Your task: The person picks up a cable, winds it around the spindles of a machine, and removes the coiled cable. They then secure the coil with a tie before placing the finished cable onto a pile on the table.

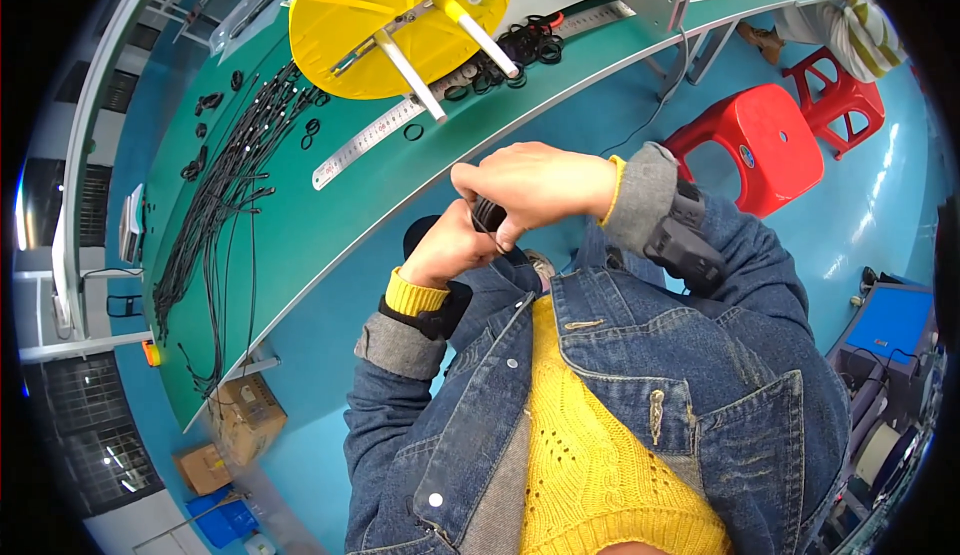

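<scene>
Close in front of my body, just off the bench's near edge, a small coil of black cable (487, 216) is held between my hands. My left hand (450, 247) grips it from below, fingers curled. Over its top wraps my right hand (545, 187), the thumb pressing on its near side. Part of the coil is hidden by the fingers. Beyond them, a yellow disc (360, 15) with pale rods stands on the green bench (300, 220). A loose bundle of black cables (225, 170) spreads along the bench's left part.
A steel ruler (365, 141) lies along the bench edge, with several black rings (545, 47) near the disc. Red stools (765, 145) stand at the right, near another person's striped clothing (872, 40). Cardboard boxes (245, 417) sit below the bench at left.
</scene>
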The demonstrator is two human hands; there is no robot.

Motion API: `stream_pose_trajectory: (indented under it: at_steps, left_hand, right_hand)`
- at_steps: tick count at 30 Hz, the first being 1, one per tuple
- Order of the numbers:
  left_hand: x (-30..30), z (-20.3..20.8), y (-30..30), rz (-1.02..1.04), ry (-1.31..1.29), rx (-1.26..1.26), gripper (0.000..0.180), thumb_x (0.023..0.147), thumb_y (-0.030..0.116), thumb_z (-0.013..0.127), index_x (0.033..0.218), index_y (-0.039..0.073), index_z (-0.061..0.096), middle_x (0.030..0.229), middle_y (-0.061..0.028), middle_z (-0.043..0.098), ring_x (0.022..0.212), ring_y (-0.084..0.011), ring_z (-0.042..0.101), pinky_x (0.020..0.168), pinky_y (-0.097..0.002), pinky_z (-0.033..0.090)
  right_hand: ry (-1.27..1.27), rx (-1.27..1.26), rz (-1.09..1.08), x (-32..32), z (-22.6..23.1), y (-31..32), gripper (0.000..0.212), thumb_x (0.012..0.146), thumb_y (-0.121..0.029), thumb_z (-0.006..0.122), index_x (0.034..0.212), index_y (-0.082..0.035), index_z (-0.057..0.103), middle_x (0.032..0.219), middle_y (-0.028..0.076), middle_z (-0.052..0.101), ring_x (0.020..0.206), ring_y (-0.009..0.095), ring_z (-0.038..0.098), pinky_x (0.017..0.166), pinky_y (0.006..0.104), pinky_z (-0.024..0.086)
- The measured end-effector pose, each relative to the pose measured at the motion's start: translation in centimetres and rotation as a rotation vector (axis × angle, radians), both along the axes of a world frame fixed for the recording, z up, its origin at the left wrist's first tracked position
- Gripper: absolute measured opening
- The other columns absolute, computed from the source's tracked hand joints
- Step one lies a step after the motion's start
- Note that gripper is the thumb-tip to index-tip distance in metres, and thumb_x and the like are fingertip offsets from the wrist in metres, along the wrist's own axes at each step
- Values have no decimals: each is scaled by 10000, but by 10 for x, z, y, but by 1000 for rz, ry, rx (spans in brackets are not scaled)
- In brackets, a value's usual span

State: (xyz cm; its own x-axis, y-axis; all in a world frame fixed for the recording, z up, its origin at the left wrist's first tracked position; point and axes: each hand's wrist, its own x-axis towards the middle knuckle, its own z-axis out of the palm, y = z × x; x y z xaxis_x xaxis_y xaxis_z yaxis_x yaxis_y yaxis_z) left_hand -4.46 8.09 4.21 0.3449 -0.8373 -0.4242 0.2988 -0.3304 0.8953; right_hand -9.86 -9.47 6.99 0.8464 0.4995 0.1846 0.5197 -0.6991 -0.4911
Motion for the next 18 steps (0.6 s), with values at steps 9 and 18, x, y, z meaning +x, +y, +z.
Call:
stream_pose_trajectory:
  at_steps: [9,18]
  left_hand:
    - [0,8,7,-27,327,-84,238,757,52,614,979,16,537,772,-104,602,505,-85,467,428,-198,368]
    - [2,-6,11,250,218,-64,266,792,120,634,1017,3,555,874,-88,626,629,-100,561,505,-196,457]
  right_hand:
    - [450,1014,-301,-10,-26,0,288,808,-248,607,937,-19,490,704,151,566,617,320,571,518,380,441]
    - [224,482,-294,-2,-32,2,275,891,-270,482,895,4,464,685,200,564,664,379,566,546,435,429]
